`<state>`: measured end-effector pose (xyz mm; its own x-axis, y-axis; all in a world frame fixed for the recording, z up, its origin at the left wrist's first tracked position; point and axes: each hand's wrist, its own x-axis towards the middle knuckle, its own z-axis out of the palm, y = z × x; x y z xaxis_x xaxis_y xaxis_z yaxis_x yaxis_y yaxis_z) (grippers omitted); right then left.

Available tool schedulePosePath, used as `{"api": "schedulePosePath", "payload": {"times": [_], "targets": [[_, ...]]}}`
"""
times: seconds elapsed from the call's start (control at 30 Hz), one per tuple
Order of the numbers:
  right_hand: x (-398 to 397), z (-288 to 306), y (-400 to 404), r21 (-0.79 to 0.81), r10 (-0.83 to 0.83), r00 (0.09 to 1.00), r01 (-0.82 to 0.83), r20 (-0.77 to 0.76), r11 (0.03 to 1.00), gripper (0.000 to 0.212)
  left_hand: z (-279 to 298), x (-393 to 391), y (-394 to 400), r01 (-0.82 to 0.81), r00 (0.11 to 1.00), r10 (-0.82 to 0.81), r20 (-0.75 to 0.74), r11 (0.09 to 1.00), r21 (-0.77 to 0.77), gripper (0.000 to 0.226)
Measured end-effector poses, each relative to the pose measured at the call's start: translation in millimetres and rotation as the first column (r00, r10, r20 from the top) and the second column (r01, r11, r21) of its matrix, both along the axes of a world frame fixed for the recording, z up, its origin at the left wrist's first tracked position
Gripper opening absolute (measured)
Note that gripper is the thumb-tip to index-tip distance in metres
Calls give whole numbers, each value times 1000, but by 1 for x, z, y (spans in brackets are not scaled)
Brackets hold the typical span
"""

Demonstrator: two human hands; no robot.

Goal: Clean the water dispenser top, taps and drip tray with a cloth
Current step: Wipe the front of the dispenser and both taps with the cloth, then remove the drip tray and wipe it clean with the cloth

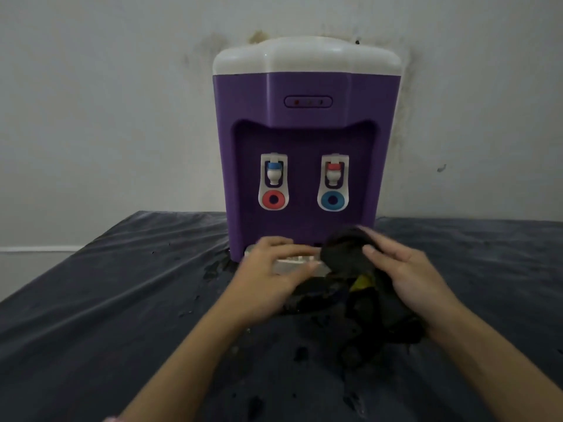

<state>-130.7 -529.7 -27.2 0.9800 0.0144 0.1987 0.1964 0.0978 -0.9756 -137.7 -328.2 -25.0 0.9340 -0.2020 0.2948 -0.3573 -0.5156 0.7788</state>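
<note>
The water dispenser (304, 141) stands on a dark-covered table (91, 300) against the wall (91, 86). The drip tray (292, 263) sits at the foot of the dispenser. The left hand (271, 269) rests on the tray, fingers straight, grip apart. The right hand (405, 275) presses a dark cloth (344, 251) onto the tray's right end; fingers look extended, though blur limits certainty. Both taps (274, 175) sit above the tray, untouched. Wet patches (213, 269) lie on the table just left of the dispenser base. Risk, as a judgement: hard wiping could pull the tray out of its slot; the trailing cloth could spread the spill across the table
</note>
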Motion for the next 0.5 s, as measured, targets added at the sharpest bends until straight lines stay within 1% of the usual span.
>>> {"api": "schedulePosePath", "payload": {"times": [0.03,0.07,0.1,0.13,0.2,0.23,0.27,0.33,0.4,0.5], "targets": [[4,0,-8,-51,-66,998,67,24,996,24,-1,4,7,-72,996,71,53,997,19,15],[8,0,-16,-97,-132,990,135,40,986,16,-2,9,12,-138,987,138,79,990,-6,13],[11,-1,-23,-132,-187,982,191,39,973,8,-4,14,17,-198,976,201,89,979,-42,16],[13,-1,-28,-164,-224,973,229,48,960,5,-5,21,21,-248,963,253,92,967,-66,20],[17,-8,-35,-189,-256,965,261,52,947,14,-12,36,27,-306,945,309,106,951,-42,17],[18,-11,-35,-178,-271,962,273,41,945,16,-17,42,28,-318,940,317,123,948,-11,10],[18,-15,-35,-174,-273,961,275,32,946,19,-22,48,30,-328,936,321,145,944,29,12],[20,-22,-37,-219,-266,964,260,0,941,25,-34,58,29,-321,938,294,182,936,143,24],[21,-27,-43,-273,-243,970,229,-20,934,30,-44,66,27,-287,946,230,227,921,264,31],[22,-33,-50,-331,-260,965,260,46,907,29,-53,74,25,-251,952,154,266,890,382,48]]}}
